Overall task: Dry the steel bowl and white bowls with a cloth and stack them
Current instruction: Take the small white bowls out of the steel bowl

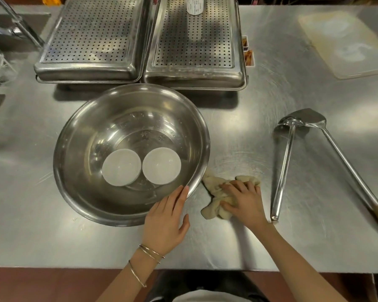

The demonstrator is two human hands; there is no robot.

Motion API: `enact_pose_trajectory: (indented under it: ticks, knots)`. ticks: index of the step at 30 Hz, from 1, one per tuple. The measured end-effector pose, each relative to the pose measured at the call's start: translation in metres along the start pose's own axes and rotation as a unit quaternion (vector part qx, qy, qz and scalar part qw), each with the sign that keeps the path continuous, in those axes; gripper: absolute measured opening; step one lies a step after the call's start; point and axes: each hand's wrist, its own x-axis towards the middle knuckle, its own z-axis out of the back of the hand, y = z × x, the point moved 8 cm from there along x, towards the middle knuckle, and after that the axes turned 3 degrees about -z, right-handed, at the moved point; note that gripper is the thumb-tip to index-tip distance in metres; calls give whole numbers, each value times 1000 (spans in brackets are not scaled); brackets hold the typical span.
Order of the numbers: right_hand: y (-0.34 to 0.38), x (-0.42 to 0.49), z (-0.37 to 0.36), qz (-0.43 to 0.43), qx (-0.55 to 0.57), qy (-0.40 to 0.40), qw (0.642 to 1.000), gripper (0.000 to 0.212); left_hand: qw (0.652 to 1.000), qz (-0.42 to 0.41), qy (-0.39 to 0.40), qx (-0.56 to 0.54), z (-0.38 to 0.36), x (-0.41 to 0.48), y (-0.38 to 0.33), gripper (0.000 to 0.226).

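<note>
A large steel bowl (90, 136) stands upright on the steel counter, left of centre. Inside it sit two small white bowls side by side, one on the left (121, 167) and one on the right (161, 165). My left hand (165, 223) lies with straight fingers against the steel bowl's near right rim. A crumpled beige cloth (214, 188) lies on the counter just right of the bowl. My right hand (243, 202) rests on top of the cloth, its fingers curling into the fabric.
Two perforated steel trays (92, 38) (194, 40) stand behind the bowl. A steel ladle (283, 171) and a long spatula (345, 158) lie to the right. A pale cutting board (345, 42) sits at the far right. The counter's front edge (52, 267) runs near me.
</note>
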Motion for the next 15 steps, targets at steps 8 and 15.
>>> enact_pose_trajectory:
  ticks: [8,15]
  knots:
    - [-10,-59,2,-46,56,-22,997,61,1000,8,4,-1,-5,-10,-14,64]
    - [-13,-58,-17,-55,101,23,993,75,1000,12,-1,5,-6,-10,-24,66]
